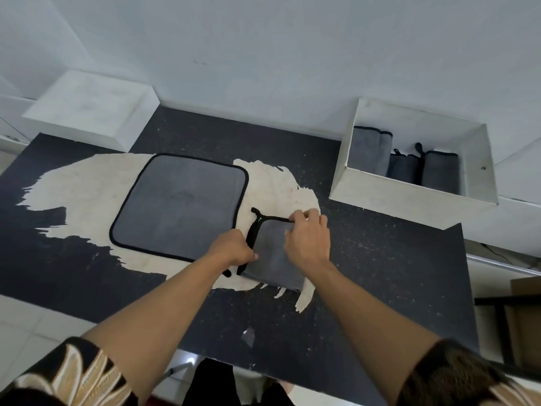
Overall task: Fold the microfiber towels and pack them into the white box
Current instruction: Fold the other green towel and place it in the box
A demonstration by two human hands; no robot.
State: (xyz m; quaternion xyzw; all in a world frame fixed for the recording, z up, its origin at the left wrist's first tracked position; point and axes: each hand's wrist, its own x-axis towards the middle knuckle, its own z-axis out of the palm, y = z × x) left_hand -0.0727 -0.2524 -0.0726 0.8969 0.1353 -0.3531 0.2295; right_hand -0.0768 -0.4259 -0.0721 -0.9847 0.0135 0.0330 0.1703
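A folded grey towel (273, 259) with black trim lies on the table's centre. My left hand (232, 249) grips its left black edge. My right hand (307, 238) pinches its far right corner. Left of it a second grey towel (181, 203) lies spread flat, black-edged. The open white box (409, 197) stands at the back right and holds several folded grey towels (404, 162) upright along its far side.
The dark table (380, 273) has a worn pale patch under the towels. A white lid or closed box (90, 108) sits at the back left against the white wall. A small scrap (248, 336) lies near the front edge.
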